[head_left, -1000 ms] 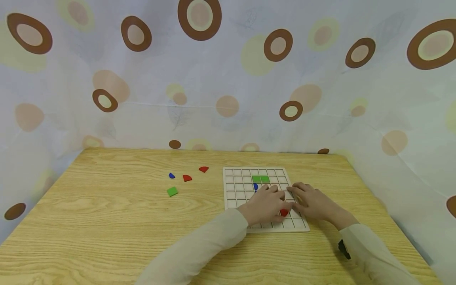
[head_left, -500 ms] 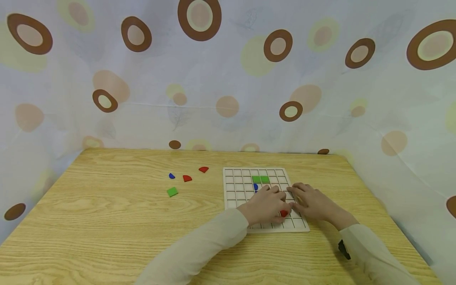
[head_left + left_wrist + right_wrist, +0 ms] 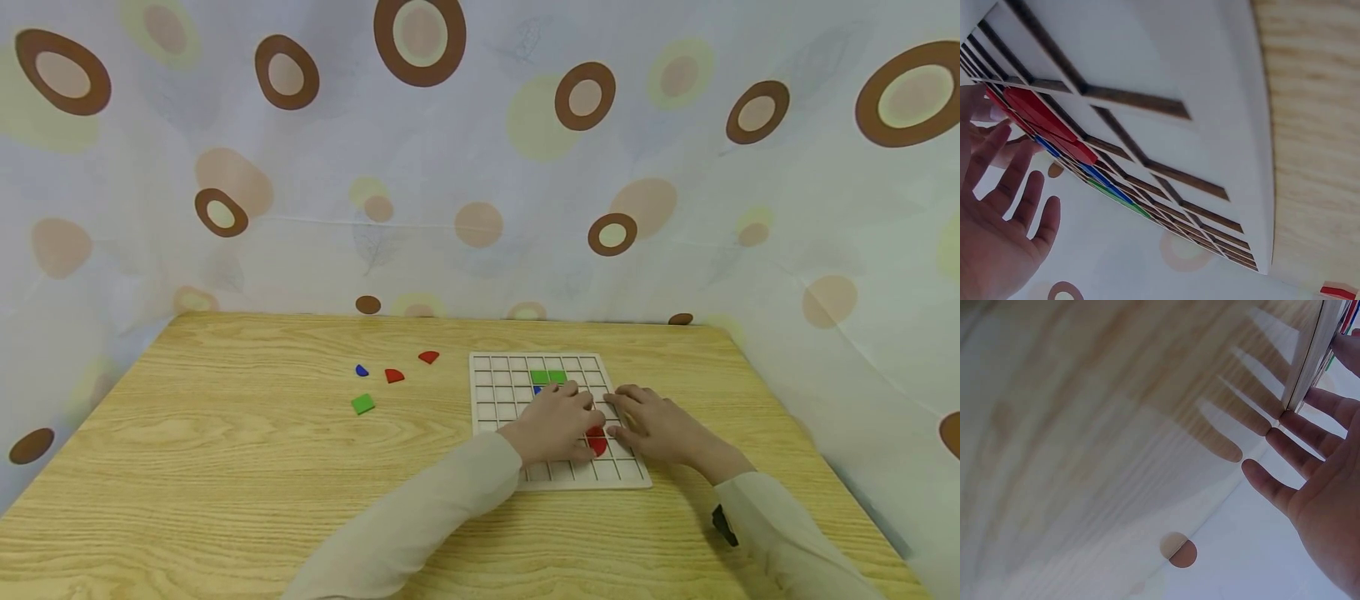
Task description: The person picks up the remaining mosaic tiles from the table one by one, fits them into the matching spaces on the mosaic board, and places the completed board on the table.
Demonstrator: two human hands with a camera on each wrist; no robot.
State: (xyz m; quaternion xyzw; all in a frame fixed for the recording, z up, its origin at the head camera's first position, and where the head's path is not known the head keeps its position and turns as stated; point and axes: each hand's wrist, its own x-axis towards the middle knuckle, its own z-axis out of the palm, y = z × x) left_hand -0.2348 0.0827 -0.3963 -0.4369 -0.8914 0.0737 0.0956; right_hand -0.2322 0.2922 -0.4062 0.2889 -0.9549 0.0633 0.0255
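Note:
A white grid board (image 3: 504, 396) lies on the wooden table. My left hand (image 3: 555, 427) hovers low over it, fingers spread and slightly bent, beside red pieces (image 3: 597, 444). In the left wrist view these rounded red pieces (image 3: 1038, 115) sit in adjoining cells, and blue and green pieces line up beyond them. Green squares (image 3: 548, 377) fill two cells farther back; a blue piece (image 3: 537, 390) just below them is partly covered by my left hand. At the board's right edge my right hand (image 3: 663, 425) rests with its fingers extended against the rim and table.
Left of the board lie a blue half-round piece (image 3: 362, 371), a red quarter-round piece (image 3: 394, 376), another red quarter piece (image 3: 429, 357) and a green square (image 3: 363, 404). A patterned curtain (image 3: 480, 267) borders the table at the back and sides.
My left hand has drawn slightly back and left from the red piece, showing more red on the board. My right hand stays at the edge.

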